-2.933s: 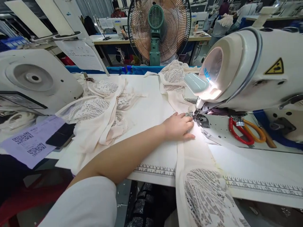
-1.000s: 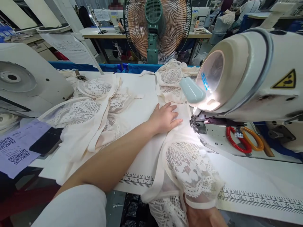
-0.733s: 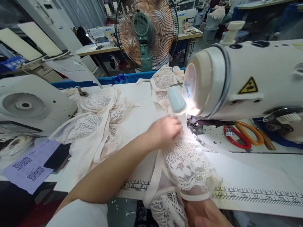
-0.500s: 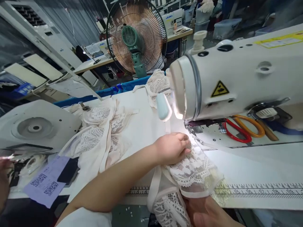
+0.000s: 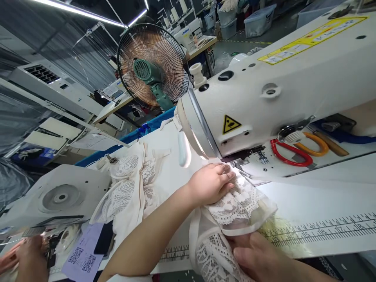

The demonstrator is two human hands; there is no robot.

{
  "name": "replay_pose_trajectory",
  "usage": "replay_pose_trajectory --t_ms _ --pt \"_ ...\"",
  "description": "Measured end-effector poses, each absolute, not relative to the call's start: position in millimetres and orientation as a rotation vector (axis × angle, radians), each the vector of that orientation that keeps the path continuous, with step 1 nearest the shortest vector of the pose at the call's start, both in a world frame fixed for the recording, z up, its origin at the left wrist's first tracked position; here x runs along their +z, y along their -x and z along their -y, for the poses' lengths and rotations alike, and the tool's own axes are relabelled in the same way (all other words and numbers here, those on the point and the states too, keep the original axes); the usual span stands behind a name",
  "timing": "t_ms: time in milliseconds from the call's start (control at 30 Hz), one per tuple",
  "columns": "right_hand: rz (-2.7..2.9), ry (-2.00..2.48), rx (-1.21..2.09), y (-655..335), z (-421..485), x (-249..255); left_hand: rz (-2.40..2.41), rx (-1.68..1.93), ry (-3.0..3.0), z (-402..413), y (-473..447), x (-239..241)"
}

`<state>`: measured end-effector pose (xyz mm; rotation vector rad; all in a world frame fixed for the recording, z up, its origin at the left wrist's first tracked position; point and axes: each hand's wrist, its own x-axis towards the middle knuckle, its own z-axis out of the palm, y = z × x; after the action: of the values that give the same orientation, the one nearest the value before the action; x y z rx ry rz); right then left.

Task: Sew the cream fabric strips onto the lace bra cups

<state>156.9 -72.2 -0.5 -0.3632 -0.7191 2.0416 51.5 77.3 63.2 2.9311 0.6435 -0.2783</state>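
Observation:
A cream lace bra (image 5: 235,207) lies at the sewing machine (image 5: 229,98), its upper edge by the presser foot and its lower part hanging over the table's front edge. My left hand (image 5: 210,182) rests on top of the lace just left of the needle area, fingers laid flat and slightly apart. Below it, my right hand (image 5: 260,252) has the bra's lower part between thumb and fingers at the table's edge; the fingers are partly hidden beneath the fabric. The machine's lamp lights the stitching spot, and the needle itself is hidden.
More lace bra pieces (image 5: 126,188) lie to the left. Red-handled scissors (image 5: 290,156) and orange-handled scissors (image 5: 315,145) lie under the machine arm. A purple paper (image 5: 84,250) is by another machine (image 5: 61,196), where another person's hand (image 5: 32,250) shows. A fan (image 5: 154,66) stands behind.
The camera view has tilted and shifted, so the machine head appears further left and the other person's hand shows more. Both my hands stay at nearly the same places on the bra.

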Motion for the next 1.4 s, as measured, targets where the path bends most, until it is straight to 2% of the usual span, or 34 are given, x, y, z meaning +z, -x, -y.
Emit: replay_pose_trajectory --t_ms 333,867,1133,1400 --pt "0.547 0.183 2.140 -152 67 2 -0.697 -0.294 -3.059 -71 -51 53" --pt "0.416 0.209 2.138 -149 66 3 -0.879 -0.251 -3.160 -73 -53 45" --pt "0.354 0.325 2.143 -148 65 0 -0.731 -0.401 -3.296 -77 -54 31" --pt "0.370 0.399 2.103 -153 66 1 -0.648 -0.400 -3.384 -87 -51 32"
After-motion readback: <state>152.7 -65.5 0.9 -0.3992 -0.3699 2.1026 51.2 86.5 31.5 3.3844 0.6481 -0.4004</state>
